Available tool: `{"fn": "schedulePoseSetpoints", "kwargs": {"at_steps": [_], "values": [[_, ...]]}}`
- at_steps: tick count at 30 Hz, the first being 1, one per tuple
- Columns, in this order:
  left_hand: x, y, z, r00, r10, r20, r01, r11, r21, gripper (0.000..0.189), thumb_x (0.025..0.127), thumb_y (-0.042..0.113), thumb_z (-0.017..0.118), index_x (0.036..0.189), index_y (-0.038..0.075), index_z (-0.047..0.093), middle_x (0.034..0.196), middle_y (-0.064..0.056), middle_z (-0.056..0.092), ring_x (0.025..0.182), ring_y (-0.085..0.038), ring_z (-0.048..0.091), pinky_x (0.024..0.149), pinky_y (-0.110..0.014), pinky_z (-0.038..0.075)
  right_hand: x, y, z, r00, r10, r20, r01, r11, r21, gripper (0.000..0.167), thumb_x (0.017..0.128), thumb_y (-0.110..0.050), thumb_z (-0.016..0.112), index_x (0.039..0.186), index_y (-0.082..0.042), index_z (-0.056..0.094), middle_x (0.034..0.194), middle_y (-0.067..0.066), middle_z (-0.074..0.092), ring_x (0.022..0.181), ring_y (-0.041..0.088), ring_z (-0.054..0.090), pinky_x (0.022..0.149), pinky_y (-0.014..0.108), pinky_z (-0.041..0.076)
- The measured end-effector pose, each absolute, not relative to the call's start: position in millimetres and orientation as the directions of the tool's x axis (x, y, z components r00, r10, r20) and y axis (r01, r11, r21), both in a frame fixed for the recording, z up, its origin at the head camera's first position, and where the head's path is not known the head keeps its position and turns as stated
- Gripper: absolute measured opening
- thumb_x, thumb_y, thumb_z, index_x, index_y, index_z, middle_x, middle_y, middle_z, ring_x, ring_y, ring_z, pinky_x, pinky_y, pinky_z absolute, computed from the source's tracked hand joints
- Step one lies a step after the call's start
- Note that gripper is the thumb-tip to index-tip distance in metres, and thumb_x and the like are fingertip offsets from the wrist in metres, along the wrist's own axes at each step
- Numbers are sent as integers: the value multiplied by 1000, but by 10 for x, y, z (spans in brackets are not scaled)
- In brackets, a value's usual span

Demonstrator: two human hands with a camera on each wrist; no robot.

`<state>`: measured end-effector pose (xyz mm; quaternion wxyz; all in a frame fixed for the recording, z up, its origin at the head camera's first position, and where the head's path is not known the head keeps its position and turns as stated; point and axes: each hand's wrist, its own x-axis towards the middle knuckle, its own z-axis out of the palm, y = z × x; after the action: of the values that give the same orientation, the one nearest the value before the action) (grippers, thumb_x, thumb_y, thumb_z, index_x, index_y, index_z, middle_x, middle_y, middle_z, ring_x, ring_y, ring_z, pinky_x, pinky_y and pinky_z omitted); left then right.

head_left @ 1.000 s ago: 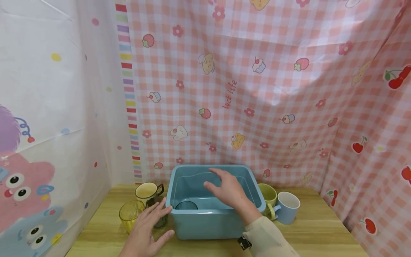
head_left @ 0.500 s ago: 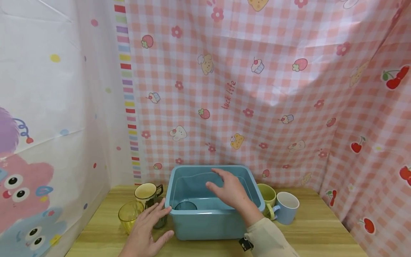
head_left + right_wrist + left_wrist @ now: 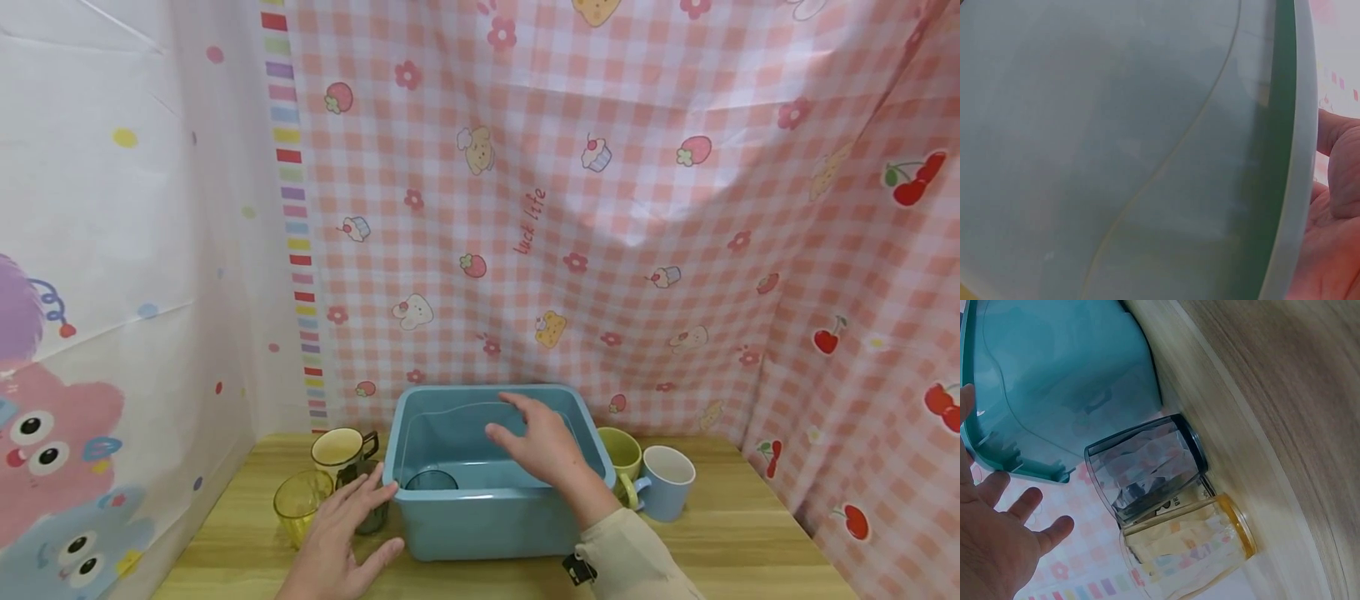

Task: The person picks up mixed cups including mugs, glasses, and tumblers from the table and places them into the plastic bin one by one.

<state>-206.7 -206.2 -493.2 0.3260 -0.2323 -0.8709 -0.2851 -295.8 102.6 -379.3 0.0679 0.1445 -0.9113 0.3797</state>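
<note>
A blue plastic bin [image 3: 487, 525] stands mid-table. Above its opening hovers my right hand [image 3: 543, 450], thumb and fingers apart, holding nothing; in the right wrist view this hand [image 3: 1335, 225] shows beyond the bin's rim [image 3: 1294, 162]. My left hand [image 3: 341, 533] has its fingers stretched out, fingertips at the bin's front left corner. Down inside the bin, the round rim of a dark clear glass [image 3: 432, 481] shows. Beside the left hand are a smoky grey glass cup [image 3: 1147, 465] and a yellow glass cup [image 3: 1188, 550]; the hand partly hides both in the head view.
A cream mug [image 3: 337, 448] with a dark handle stands behind the two glass cups. Right of the bin are a green mug [image 3: 621, 450] and a light blue mug [image 3: 667, 483], handles towards the bin. A checked pink curtain [image 3: 450, 233] hangs behind the wooden table [image 3: 738, 533].
The head view has drifted slightly, so the scene sits a little further left. My right hand has shifted slightly right over the bin; the left hand keeps its place at the corner.
</note>
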Motion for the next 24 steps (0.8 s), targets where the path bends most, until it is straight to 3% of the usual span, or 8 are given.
{"fn": "schedulePoseSetpoints", "kwargs": {"at_steps": [13, 24], "values": [[-2058, -2066, -4907, -655, 241, 716, 606, 734, 307, 75, 83, 29, 92, 151, 27, 61, 159, -14, 57, 134, -44, 61, 98, -70, 49, -2975, 1107, -3769, -952, -190, 238, -303, 670, -677, 63, 101, -44, 74, 157, -22, 56, 159, 9, 58, 141, 39, 60, 110, 61, 53], [-2058, -2067, -4922, -654, 247, 715, 610, 731, 306, 76, 83, 29, 92, 152, 28, 59, 165, -4, 51, 135, -43, 60, 99, -70, 49, -2960, 1200, -3776, -953, -172, 248, -297, 681, -669, 62, 101, -44, 74, 156, -24, 56, 158, 9, 59, 140, 40, 61, 109, 59, 55]]}}
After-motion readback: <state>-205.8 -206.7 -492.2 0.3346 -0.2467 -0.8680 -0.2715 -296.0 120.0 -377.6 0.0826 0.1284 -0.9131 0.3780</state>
